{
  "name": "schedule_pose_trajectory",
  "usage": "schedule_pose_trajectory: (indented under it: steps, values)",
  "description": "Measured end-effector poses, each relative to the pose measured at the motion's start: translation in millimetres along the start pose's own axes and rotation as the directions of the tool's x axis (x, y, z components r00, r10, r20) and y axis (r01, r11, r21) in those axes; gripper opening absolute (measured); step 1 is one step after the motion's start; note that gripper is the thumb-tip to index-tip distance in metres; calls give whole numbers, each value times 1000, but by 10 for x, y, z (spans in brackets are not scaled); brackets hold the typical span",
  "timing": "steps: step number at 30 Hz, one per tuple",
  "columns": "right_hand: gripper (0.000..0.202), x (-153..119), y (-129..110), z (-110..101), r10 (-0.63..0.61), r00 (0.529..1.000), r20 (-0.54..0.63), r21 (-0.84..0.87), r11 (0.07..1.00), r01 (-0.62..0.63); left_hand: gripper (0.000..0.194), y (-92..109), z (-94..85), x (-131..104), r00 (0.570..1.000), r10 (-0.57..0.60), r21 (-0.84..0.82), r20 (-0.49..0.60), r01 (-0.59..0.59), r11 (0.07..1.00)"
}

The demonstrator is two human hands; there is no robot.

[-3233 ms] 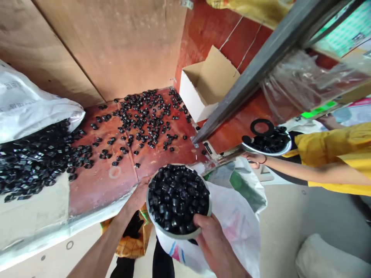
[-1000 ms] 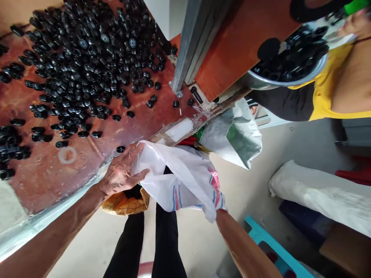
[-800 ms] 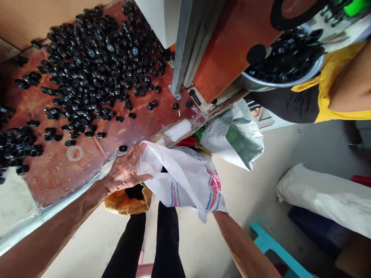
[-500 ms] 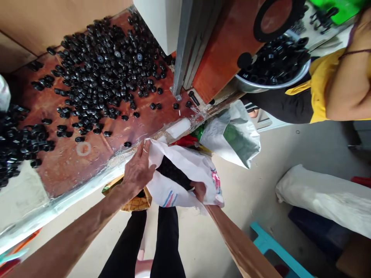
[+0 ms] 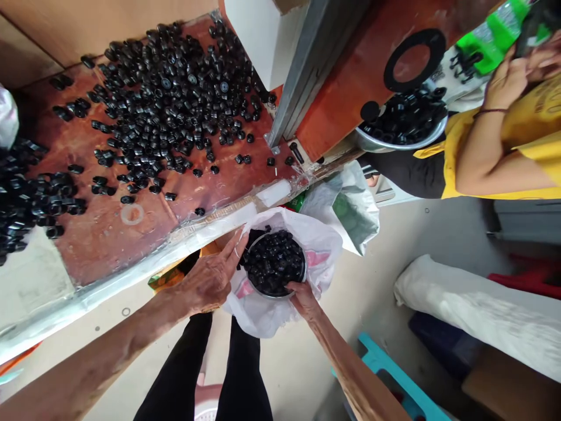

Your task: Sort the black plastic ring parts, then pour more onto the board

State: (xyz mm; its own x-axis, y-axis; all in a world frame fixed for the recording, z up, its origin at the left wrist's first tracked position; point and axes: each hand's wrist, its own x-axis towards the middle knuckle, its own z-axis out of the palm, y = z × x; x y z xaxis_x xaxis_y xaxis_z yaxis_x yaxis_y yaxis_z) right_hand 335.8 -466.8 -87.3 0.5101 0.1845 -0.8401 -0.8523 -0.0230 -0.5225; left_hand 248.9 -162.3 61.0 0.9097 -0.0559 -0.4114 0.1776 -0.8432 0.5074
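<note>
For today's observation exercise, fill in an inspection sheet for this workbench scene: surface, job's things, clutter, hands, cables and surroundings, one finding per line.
Surface: reddish-brown bench top, worn, clear film along its front edge.
Job's things: metal bowl heaped with small black parts, sitting in the mouth of a white sack.
Clutter: loose black parts spread over the bench; a white box at the back.
Hands: left hand holds the sack's rim open; right hand grips the bowl's near edge.
Cables: nothing seen.
Surroundings: a co-worker in a yellow top with a second bowl of parts; a grey post; a turquoise stool.
</note>
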Motion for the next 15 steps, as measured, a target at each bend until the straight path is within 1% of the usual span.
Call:
schedule_pose_trajectory:
  steps: [2,5,8,10,12,15]
  values:
    - [32,-59,-37,46,6,1000,-4,-5,1000,-6,126,28,-9,28,1000,12,-54,7,-12,998]
    - [31,-205,-135,125,24,1000,-1,-14,1000,-24,126,-22,-53,38,1000,-11,-94,-4,11,996]
    - [34,-406,-284,228,41,999,1,-24,999,-41,124,-154,-86,27,999,-52,-121,-9,50,991]
    - [31,-547,-401,316,48,999,6,-34,998,-47,122,-281,-82,25,995,-91,-140,-27,86,986]
    - [27,-677,-532,427,63,998,-10,-58,996,-63,118,-431,-58,33,992,-90,-145,-87,76,986]
    - [27,-841,-778,665,88,994,-67,-103,990,-95,114,-654,-6,52,971,20,-101,-237,-46,994]
